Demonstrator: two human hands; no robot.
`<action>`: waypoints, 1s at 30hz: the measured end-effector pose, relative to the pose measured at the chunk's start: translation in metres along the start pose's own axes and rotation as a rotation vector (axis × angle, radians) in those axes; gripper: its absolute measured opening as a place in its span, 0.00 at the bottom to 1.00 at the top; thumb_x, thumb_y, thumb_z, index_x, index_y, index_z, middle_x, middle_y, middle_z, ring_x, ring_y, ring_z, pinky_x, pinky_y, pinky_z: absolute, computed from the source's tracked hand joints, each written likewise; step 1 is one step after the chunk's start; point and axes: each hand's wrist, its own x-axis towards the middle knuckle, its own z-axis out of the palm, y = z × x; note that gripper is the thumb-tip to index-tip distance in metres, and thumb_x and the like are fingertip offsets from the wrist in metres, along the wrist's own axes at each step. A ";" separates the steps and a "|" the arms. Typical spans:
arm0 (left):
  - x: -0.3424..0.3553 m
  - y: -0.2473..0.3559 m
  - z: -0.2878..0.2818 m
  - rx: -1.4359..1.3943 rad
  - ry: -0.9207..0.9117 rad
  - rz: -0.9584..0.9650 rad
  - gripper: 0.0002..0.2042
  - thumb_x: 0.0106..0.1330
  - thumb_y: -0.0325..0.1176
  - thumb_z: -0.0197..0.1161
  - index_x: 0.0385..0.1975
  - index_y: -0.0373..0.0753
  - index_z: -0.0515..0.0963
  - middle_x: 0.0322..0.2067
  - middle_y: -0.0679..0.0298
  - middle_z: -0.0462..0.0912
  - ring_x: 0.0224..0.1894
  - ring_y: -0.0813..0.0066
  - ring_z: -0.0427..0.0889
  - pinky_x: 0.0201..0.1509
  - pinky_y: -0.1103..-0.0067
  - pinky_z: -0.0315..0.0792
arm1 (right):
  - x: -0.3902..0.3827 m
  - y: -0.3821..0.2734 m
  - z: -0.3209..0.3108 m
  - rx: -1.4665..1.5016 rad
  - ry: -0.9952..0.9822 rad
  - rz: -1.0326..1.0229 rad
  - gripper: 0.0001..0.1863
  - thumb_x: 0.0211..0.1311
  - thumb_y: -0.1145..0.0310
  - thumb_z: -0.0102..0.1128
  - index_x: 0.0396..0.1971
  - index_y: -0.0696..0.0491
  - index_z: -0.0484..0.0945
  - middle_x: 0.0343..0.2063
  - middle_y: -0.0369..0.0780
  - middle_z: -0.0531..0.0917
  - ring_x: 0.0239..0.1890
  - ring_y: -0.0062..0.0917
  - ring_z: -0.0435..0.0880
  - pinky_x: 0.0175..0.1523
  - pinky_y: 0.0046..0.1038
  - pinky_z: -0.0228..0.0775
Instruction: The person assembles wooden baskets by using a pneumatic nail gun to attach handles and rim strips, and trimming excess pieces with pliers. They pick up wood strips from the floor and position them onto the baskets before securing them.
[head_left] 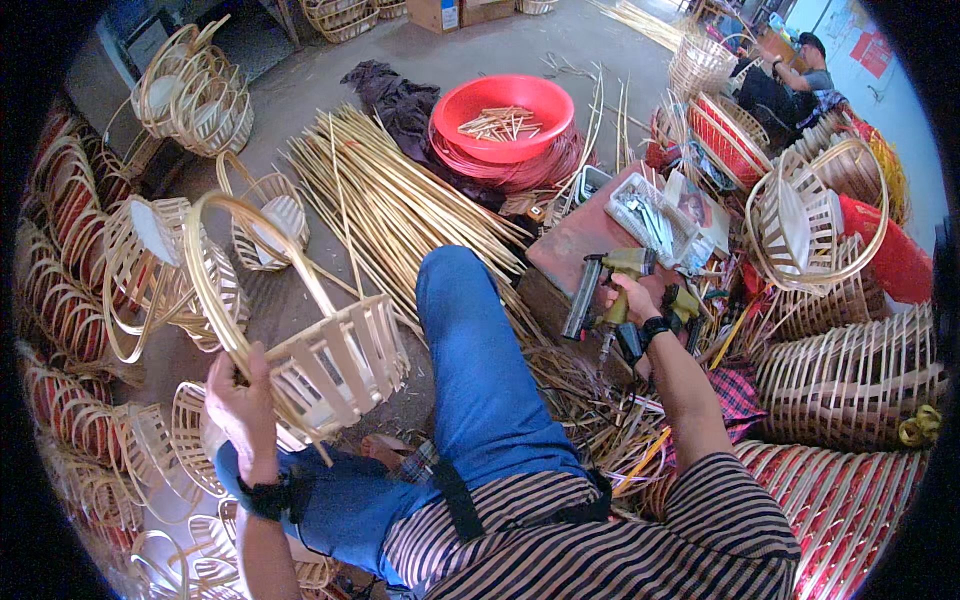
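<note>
My left hand (243,405) is closed round the bent handle of a pale woven bamboo basket (350,360), near where the handle meets the rim. The basket is tilted over my left leg, with its slatted side turned to the right. My right hand (638,298) grips a green and black nail gun (628,262) at the edge of a reddish board (580,238). Behind the wrist shows another green tool part (685,303), mostly covered. Beside my right hand a clear plastic box (655,215) holds metal strips.
Long bamboo strips (400,185) lie ahead of my knee. A red basin (500,85) with short sticks stands beyond them. Finished baskets (165,245) crowd the left; more baskets (850,380) are stacked right. A person (795,80) sits at the far right.
</note>
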 end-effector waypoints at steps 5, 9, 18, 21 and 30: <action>-0.004 0.011 0.039 0.256 -0.135 -0.189 0.19 0.46 0.50 0.57 0.25 0.38 0.76 0.18 0.59 0.76 0.20 0.69 0.74 0.26 0.76 0.67 | 0.024 0.013 -0.045 -0.739 0.477 -0.100 0.21 0.43 0.58 0.55 0.32 0.60 0.70 0.23 0.42 0.76 0.25 0.28 0.75 0.34 0.28 0.65; -0.011 0.025 0.050 0.275 -0.117 -0.203 0.20 0.44 0.50 0.57 0.28 0.38 0.72 0.17 0.55 0.75 0.22 0.60 0.75 0.26 0.72 0.68 | -0.015 -0.011 -0.047 -1.349 0.692 -0.172 0.18 0.41 0.60 0.55 0.27 0.60 0.74 0.23 0.46 0.77 0.29 0.31 0.75 0.36 0.27 0.64; -0.026 0.018 0.046 0.321 -0.346 0.299 0.35 0.40 0.48 0.61 0.52 0.48 0.58 0.25 0.61 0.63 0.34 0.65 0.63 0.37 0.70 0.57 | -0.047 -0.015 -0.117 -1.709 0.814 0.287 0.16 0.43 0.63 0.53 0.29 0.60 0.71 0.24 0.43 0.75 0.25 0.26 0.74 0.31 0.24 0.64; -0.035 0.019 0.034 0.256 -0.438 0.393 0.38 0.36 0.50 0.63 0.52 0.49 0.57 0.28 0.60 0.63 0.36 0.62 0.62 0.40 0.69 0.56 | -0.039 -0.020 -0.127 -1.676 0.784 0.283 0.15 0.44 0.65 0.53 0.30 0.60 0.70 0.24 0.42 0.75 0.24 0.24 0.73 0.29 0.23 0.64; -0.036 0.026 0.048 0.247 -0.310 0.300 0.38 0.29 0.51 0.66 0.47 0.47 0.60 0.32 0.55 0.62 0.41 0.58 0.61 0.44 0.66 0.54 | -0.081 -0.070 -0.055 -1.012 0.496 -0.002 0.13 0.46 0.69 0.52 0.32 0.59 0.68 0.24 0.39 0.73 0.20 0.20 0.72 0.23 0.20 0.63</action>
